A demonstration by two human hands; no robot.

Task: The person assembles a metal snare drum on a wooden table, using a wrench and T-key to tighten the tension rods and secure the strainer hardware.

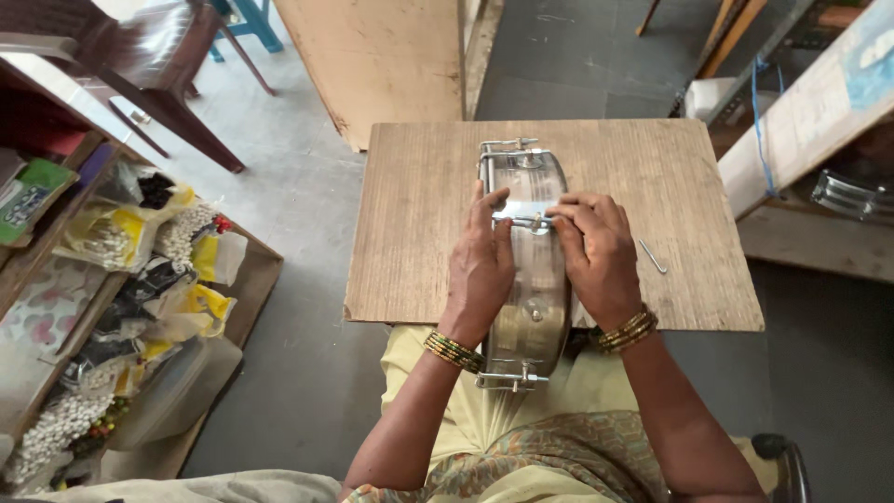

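Here both hands grip shiny metal drum shell (531, 279) on edge atop wooden board (419, 214); L hand (480, 265) flat against side, R hand (596, 256) pinching small lug bracket (531, 222) w/ fingertips

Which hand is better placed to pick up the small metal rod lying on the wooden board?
Probably the right hand: the metal rod lies just beside it on the board. The left hand is across the metal drum shell.
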